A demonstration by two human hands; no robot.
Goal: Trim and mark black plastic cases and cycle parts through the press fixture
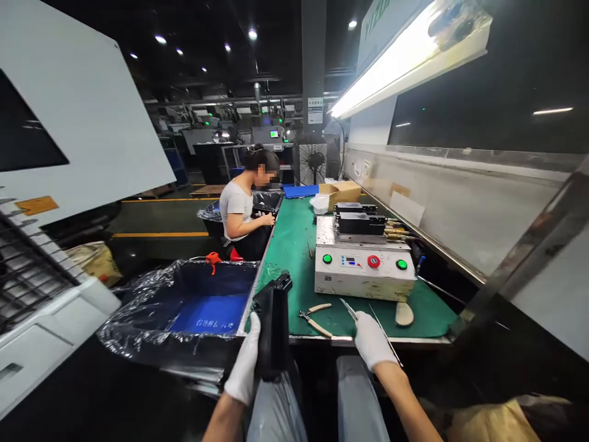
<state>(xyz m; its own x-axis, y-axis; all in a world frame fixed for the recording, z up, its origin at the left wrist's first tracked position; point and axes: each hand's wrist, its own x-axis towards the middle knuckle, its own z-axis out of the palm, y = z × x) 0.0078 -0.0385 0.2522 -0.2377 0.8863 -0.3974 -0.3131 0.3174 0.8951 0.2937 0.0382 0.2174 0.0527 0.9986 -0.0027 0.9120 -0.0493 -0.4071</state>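
My left hand (pixel 246 365), in a white glove, grips the left side of a long black plastic part (pixel 273 325), held upright over the near edge of the green mat (pixel 294 264). A white glove also covers my right hand (pixel 369 339), closed around a thin metal tool (pixel 348 309) whose tip points up and left. Between the hands lie cutters (pixel 317 319) with pale handles. Next to my right hand, a thin rod (pixel 385 334) slants down across the mat's edge. An oval pale object (pixel 404 314) rests to the right.
A white machine (pixel 365 270) with buttons stands on the mat, black parts (pixel 361 223) on top. At left sits a blue bin (pixel 207 313) lined with clear plastic. A seated person (pixel 239 209) works beyond it. A lamp (pixel 405 55) hangs above right.
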